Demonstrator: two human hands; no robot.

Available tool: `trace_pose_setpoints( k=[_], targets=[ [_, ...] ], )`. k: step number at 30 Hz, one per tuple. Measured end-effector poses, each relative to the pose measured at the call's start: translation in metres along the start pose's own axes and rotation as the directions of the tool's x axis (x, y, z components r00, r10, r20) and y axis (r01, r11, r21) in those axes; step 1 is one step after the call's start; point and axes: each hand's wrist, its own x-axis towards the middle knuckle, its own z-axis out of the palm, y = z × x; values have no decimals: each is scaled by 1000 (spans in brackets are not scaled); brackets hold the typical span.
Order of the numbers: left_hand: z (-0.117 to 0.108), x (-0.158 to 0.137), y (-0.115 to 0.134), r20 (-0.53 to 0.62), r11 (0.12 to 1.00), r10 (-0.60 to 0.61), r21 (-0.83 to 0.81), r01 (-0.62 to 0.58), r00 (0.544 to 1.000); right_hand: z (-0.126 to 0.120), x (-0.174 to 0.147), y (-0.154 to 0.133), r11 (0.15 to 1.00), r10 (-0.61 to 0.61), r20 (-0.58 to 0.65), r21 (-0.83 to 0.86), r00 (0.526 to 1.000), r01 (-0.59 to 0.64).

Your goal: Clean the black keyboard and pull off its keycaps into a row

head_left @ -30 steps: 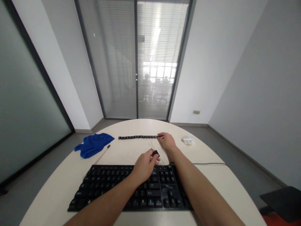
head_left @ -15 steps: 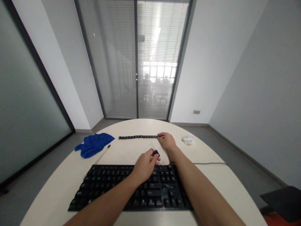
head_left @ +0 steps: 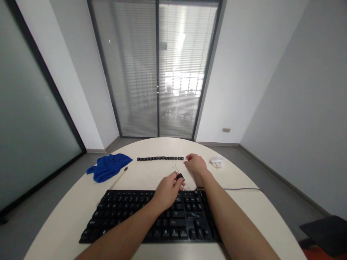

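Observation:
My left hand [head_left: 167, 191] is closed around the black handle of a wire keycap puller [head_left: 180, 176], just above the top right of a black keyboard [head_left: 177, 222]. Two thin wires with bent tips point away from me. My right hand [head_left: 196, 164] is beside the right end of a row of black keycaps [head_left: 159, 158], a small gap from the last one. Its thumb and fingertips are slightly apart, and no keycap shows between them. Part of the keyboard lies under my forearms.
A blue cloth [head_left: 110, 167] lies crumpled at the left, with a thin-handled brush [head_left: 119, 177] beside it. White crumpled tissue [head_left: 217, 161] rests at the right. A dark cable [head_left: 241, 189] runs to the right edge of the round table [head_left: 257, 220]. A chair [head_left: 325, 231] stands at lower right.
My right hand has moved a little to the right, off the last keycap, which now stands free at the row's end. My left hand has stayed in place with the keycap puller.

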Motion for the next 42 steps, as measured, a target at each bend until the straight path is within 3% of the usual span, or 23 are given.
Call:
trace_pose_setpoints(
  k=[5, 10, 18, 21, 24, 27, 31, 42],
  targets=[
    [0, 1, -3, 2, 1000, 12, 2, -12, 1000, -16, -7, -6, 989, 33, 72, -146, 997, -22],
    [0, -1, -1, 1, 1000, 26, 9, -26, 1000, -41, -16, -9, 967, -18, 282, -240, 959, 89],
    [-1, -2, 0, -7, 998, 52, 23, -52, 999, -89, -89, 7, 946, -136, 341, -235, 930, 224],
    [-2, -3, 1, 3, 997, 66, 46, -66, 998, -84, -113, 16, 919, -380, 358, 42, 853, 392],
    [-2, -5, 1, 14, 996, 76, 48, -77, 997, -64, -123, 24, 862, -504, 211, 188, 837, 471],
    [-2, -7, 1, 26, 996, 89, -10, -89, 996, -45, -124, 28, 866, -481, 123, 224, 868, 448],
    [-1, -10, 3, 26, 993, 86, -83, -84, 996, -40, -123, 26, 875, -429, 79, 284, 900, 392],
    [-11, -13, 32, 45, 938, 82, 333, -92, 996, -38, -129, 14, 829, -426, 56, 425, 903, 365]
  ],
)
